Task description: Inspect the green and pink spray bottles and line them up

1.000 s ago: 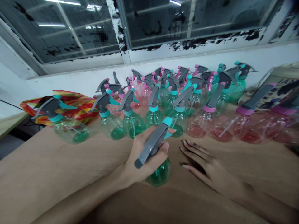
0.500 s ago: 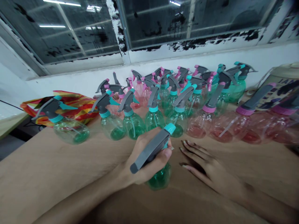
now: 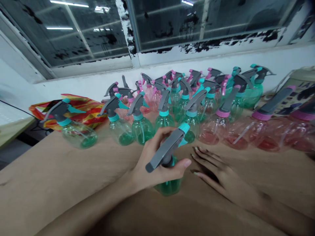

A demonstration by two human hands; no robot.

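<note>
Green-tinted trigger spray bottle (image 3: 169,189) encircled at the neck by the left hand (image 3: 149,168)

The bottle appeared to be stood upright on the wood-toned tabletop (image 3: 73,177), just in front of the wearer. Its neck was bracketed by an outstretched thumb and a curved index finger; the remaining fingers were hidden, so how firmly they were pressed could not be told. It was judged light, with thin, smooth plastic walls liable to flex or slip; the narrow neck under the stiff grey spray head (image 3: 164,152) was considered the surest hold. Beside it, the right hand (image 3: 219,175) was laid on the tabletop, nothing gripped, fingers extended and slightly fanned. Beyond, bulbous green bottles (image 3: 142,131) and translucent pink bottles (image 3: 210,135) were ranked, flanked by a crinkled red-and-yellow bag (image 3: 83,106) and backed by a black-blotched window frame (image 3: 159,57)
</note>
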